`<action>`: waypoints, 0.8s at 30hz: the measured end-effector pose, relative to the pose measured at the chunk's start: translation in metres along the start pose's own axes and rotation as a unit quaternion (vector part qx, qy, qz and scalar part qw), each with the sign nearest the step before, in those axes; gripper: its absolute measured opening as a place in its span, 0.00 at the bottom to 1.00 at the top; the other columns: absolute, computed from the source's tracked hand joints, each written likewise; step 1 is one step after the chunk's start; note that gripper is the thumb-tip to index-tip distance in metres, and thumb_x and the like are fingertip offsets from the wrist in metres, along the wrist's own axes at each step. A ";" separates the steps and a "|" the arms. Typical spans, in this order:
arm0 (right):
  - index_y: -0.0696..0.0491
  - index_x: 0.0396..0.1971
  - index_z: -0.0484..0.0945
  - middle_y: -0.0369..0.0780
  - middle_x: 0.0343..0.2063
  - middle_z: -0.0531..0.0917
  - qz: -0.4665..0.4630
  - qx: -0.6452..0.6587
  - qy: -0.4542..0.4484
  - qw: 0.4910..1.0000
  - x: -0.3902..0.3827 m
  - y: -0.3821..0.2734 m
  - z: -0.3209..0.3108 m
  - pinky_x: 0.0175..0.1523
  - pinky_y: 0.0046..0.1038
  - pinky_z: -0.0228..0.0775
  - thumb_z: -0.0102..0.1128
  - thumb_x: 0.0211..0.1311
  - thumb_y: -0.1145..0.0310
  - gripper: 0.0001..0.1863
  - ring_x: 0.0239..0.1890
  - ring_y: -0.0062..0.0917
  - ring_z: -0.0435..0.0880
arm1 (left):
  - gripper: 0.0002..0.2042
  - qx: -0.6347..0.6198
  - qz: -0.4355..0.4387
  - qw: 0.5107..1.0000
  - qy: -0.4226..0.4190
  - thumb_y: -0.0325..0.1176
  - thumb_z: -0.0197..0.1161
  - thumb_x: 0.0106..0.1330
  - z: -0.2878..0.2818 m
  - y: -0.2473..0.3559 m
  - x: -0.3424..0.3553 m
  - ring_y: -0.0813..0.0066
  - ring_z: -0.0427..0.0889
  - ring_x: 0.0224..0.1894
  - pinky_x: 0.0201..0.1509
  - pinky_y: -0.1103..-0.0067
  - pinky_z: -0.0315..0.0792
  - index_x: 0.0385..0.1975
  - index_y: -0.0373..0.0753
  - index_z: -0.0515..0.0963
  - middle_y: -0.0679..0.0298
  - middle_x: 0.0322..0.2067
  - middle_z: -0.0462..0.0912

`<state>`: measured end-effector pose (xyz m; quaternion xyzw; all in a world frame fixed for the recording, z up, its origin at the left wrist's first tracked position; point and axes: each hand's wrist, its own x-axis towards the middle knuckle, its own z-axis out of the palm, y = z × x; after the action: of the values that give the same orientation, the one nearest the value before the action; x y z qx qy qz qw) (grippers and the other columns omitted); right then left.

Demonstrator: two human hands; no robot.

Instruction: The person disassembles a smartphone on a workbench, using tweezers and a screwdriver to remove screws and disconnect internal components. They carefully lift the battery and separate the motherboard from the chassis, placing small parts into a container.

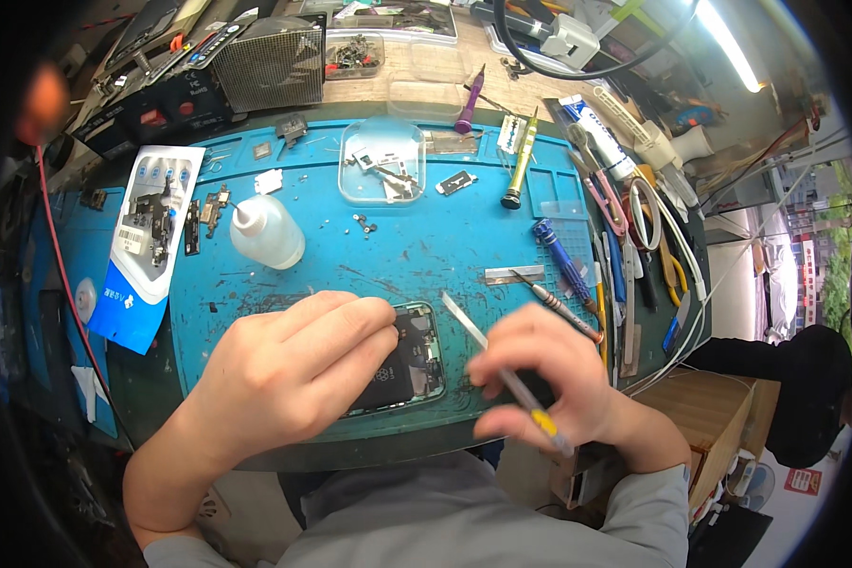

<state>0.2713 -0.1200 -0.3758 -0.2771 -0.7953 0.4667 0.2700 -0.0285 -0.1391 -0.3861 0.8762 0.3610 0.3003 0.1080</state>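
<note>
My left hand [295, 358] rests over an opened smartphone [405, 386] with a black battery and exposed parts, lying on the blue mat [317, 251]. Its fingers are curled together at the phone's upper part; what they pinch, if anything, is hidden. My right hand [554, 369], just right of the phone, holds a slim knife [464, 317] with a grey body and yellow part loosely between its fingers, blade pointing up and left. A white squeeze bottle [265, 237] stands above my left hand. A striped screwdriver [563, 312] and blue screwdriver [563, 265] lie beyond my right hand.
A clear box of parts [381, 166], green screwdriver [521, 166] and purple screwdriver [469, 104] lie at the back. A parts tray on blue card [137, 293] is at left, behind a red cable. Pliers [672, 275] and other tools crowd the right. A dark equipment box [175, 109] sits back left.
</note>
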 end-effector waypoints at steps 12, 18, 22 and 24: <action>0.65 0.45 0.89 0.43 0.36 0.89 -0.200 -0.252 0.071 0.944 0.010 0.018 0.019 0.34 0.31 0.86 0.77 0.51 0.82 0.18 0.31 0.32 0.92 | 0.14 -0.007 -0.008 1.000 0.000 0.25 0.70 0.55 -0.001 0.000 0.003 0.56 0.94 0.44 0.42 0.70 0.89 0.42 0.29 0.89 0.53 0.45 0.91; 0.61 0.46 0.91 0.43 0.38 0.92 -0.192 -0.278 0.075 0.938 0.008 0.018 0.021 0.33 0.29 0.84 0.79 0.53 0.82 0.18 0.31 0.30 0.91 | 0.14 -0.007 -0.007 1.000 0.003 0.26 0.70 0.55 -0.001 0.000 0.005 0.56 0.94 0.43 0.42 0.70 0.88 0.41 0.29 0.89 0.53 0.45 0.91; 0.64 0.45 0.90 0.44 0.37 0.90 -0.226 -0.311 0.082 0.919 0.008 0.022 0.024 0.33 0.28 0.85 0.75 0.48 0.79 0.19 0.31 0.31 0.91 | 0.14 -0.003 -0.007 1.000 0.008 0.26 0.70 0.55 0.001 0.000 0.004 0.56 0.94 0.43 0.41 0.71 0.88 0.41 0.29 0.89 0.53 0.45 0.91; 0.68 0.45 0.89 0.46 0.38 0.87 -0.251 -0.323 0.088 0.908 0.008 0.027 0.026 0.33 0.29 0.84 0.67 0.41 0.74 0.25 0.32 0.32 0.91 | 0.14 -0.003 -0.011 1.000 0.008 0.25 0.70 0.55 0.000 0.001 0.004 0.57 0.94 0.43 0.41 0.71 0.88 0.41 0.29 0.89 0.53 0.45 0.91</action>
<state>0.2530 -0.1193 -0.4093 -0.1797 -0.9190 0.0751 0.3429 -0.0254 -0.1370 -0.3840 0.8695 0.3709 0.3067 0.1112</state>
